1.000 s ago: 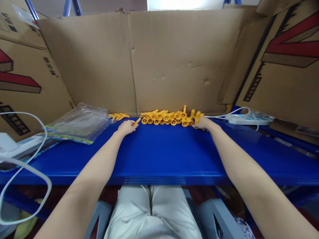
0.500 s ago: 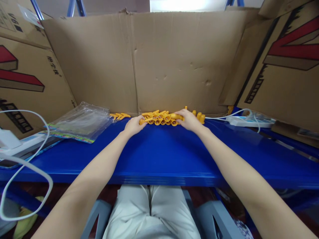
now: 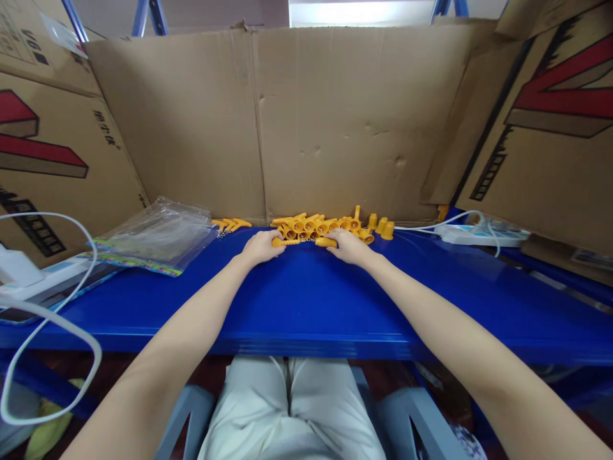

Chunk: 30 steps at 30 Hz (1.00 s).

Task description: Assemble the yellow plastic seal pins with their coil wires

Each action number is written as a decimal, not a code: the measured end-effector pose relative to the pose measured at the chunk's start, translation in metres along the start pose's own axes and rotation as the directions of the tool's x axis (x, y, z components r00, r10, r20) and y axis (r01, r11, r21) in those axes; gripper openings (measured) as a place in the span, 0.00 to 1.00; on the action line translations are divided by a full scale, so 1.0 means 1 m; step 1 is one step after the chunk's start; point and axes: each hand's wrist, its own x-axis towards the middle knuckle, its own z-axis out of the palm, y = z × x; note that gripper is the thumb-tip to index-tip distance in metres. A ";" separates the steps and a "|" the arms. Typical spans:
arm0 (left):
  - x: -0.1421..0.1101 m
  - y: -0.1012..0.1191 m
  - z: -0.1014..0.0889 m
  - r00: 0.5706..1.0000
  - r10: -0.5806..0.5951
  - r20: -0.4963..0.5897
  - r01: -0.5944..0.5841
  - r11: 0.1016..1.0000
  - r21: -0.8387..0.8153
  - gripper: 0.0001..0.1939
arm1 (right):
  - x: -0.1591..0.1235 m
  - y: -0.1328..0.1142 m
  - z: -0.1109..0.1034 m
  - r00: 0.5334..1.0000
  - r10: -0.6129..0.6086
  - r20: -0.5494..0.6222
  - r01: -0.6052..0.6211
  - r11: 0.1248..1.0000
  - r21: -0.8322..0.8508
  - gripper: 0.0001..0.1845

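In the head view, my left hand (image 3: 262, 248) is closed on a slim yellow ribbed handle (image 3: 288, 242), which points right. My right hand (image 3: 350, 248) grips a short yellow plastic piece (image 3: 326, 242), partly covered by the fingers. Between the two pieces are small metallic bits, too small to make out. Just behind both hands lies a stacked pile of yellow cup-ended pieces (image 3: 310, 223), their round hollow ends facing me. Several yellow caps (image 3: 387, 230) stand right of the pile. Left of it rest yellow handles (image 3: 234, 223) with metal ends.
Cardboard (image 3: 335, 121) walls off the back of the blue table (image 3: 306, 294). Clear plastic bags (image 3: 158, 236) lie at left, near a white cable (image 3: 96, 358). A white power strip (image 3: 481, 235) sits at right.
Both hands have come slightly toward me, off the front of the pile. My right hand has shifted left, and the two held pieces are now closer together, uncovering more of the pile's right end.
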 end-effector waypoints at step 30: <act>-0.004 0.020 0.006 0.998 0.068 0.006 -0.069 0.992 0.106 0.16 | 0.005 -0.005 0.010 0.999 -0.052 -0.012 0.054 0.946 0.320 0.22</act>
